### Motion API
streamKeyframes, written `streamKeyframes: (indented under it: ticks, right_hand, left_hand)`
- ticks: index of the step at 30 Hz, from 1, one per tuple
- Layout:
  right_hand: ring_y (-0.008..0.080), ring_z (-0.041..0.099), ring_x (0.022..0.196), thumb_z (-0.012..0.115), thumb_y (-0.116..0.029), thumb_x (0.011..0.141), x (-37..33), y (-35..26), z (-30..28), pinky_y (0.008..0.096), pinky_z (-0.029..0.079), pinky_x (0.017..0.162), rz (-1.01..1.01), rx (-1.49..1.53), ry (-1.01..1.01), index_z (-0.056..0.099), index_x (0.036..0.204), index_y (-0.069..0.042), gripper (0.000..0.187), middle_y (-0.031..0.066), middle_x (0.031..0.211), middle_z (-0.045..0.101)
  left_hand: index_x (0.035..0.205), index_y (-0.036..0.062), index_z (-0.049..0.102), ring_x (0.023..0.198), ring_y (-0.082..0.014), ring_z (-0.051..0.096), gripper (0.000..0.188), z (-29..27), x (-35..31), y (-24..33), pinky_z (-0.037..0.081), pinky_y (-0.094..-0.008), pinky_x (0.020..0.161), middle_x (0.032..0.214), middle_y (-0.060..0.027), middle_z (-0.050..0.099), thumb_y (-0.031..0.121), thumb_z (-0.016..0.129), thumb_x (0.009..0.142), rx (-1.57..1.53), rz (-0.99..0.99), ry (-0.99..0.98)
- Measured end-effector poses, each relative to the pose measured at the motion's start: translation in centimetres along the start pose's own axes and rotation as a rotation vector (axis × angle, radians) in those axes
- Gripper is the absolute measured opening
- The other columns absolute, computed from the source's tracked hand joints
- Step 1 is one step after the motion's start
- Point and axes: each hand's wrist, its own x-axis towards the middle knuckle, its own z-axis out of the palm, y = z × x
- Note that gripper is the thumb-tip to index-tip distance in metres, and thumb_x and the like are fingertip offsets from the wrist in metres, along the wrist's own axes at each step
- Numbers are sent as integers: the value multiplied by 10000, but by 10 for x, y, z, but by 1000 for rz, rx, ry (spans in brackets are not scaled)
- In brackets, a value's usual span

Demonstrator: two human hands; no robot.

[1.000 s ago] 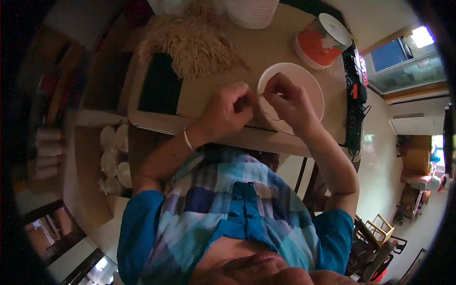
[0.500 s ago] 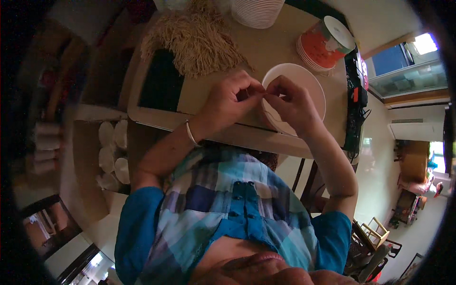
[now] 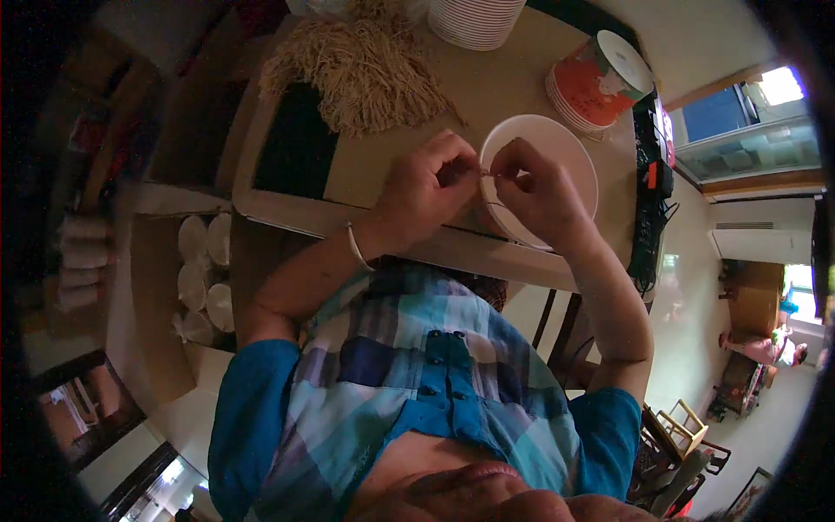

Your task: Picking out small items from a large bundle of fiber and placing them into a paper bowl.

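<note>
Close together over the near side of a round white paper tub point(image 3: 570, 165), both my hands are pinched at the fingertips. A thin pale string point(image 3: 486, 172) runs between them, and part of it hangs down along the tub's rim. My left hand point(image 3: 428, 184), with a bracelet on its wrist, holds the string from the left side. My right hand point(image 3: 541, 196) grips it from the right, partly covering the tub. A shaggy bundle of tan strings point(image 3: 361, 78) lies on the table beyond my left hand.
A stack of white tubs point(image 3: 474, 22) stands at the table's far edge. Red printed tubs point(image 3: 596, 87) are stacked at far right, beside a black strip with a red part point(image 3: 652, 174). Left of the table, an open cardboard box point(image 3: 161, 313) holds white rolled stacks point(image 3: 193, 285).
My fingertips have drawn slightly apart, so more of the string shows between them. The tub and the string bundle stay in place.
</note>
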Motion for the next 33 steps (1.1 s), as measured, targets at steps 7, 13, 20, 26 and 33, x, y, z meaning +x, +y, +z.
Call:
streamKeyframes:
  ticks: [7,13,20,26,33]
  right_hand:
    - [122,618,764,649,-114,848,3,-4,-1,295,518,688,36,28,-38,608,938,-22,135,83,814,654]
    - [105,597,727,635,-94,846,5,4,4,283,507,664,-20,46,16,614,909,-28,94,58,788,639]
    - [93,572,681,612,-102,865,3,0,0,269,490,593,-155,116,56,608,904,-41,73,24,809,636]
    - [18,360,513,621,-137,881,1,-22,-4,191,243,425,293,446,-59,578,905,-75,79,-48,671,462]
    - [25,335,490,578,-109,889,5,-20,-9,197,220,419,410,675,-175,564,875,-75,39,-57,632,413]
  left_hand:
    - [954,66,595,710,-9,502,79,0,-2,-7,426,-191,611,802,55,563,45,622,884,-280,-291,-61]
    - [891,31,600,692,-79,572,69,-2,0,6,482,-240,629,791,-17,604,73,646,860,-23,-67,-27]
    - [1020,52,589,768,-61,540,150,1,-3,4,459,-228,664,850,13,578,103,639,888,-132,-192,-68]
    - [960,31,582,695,-100,551,136,3,-3,-6,461,-245,612,829,-29,546,43,652,844,-103,-55,-91]
    - [962,32,587,776,-87,545,130,-2,-3,-11,464,-245,693,871,-12,547,74,656,859,-185,-106,-121]
